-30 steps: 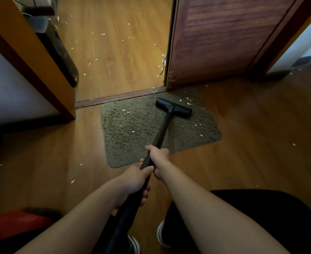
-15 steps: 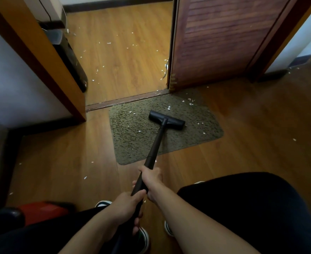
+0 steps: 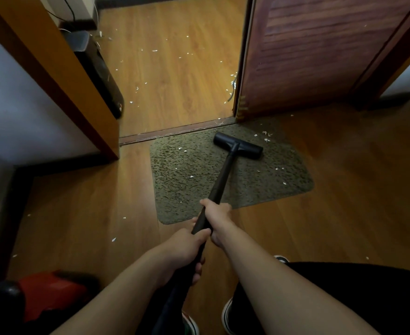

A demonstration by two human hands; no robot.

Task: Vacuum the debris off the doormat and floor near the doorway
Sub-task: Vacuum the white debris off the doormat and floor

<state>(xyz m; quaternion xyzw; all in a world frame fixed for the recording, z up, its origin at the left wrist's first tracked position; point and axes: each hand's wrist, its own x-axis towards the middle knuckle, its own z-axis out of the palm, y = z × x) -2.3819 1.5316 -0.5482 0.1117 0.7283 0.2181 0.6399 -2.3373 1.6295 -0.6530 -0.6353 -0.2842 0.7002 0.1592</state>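
the right hand (image 3: pixel 217 220) and, behind it, the left hand (image 3: pixel 182 252) are gripping the wand (image 3: pixel 223 175), fingers curled round it. the nozzle (image 3: pixel 238 145) is sitting on the mat (image 3: pixel 247 180) near the threshold (image 3: pixel 175 131). flecks (image 3: pixel 267 140) are dotting mat and floor (image 3: pixel 175 97), so much is seeming left.

Open floor (image 3: pixel 344 189) flanks the doormat (image 3: pixel 187 180); door (image 3: pixel 320 56) and door frame (image 3: pixel 54 68) stand near its far edge.

Wood floor (image 3: pixel 83 209): doormat (image 3: pixel 194 187), white scraps (image 3: pixel 114 239), red vacuum body (image 3: pixel 51 293).

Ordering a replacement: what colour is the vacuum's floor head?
The floor head is black, seen in head view.
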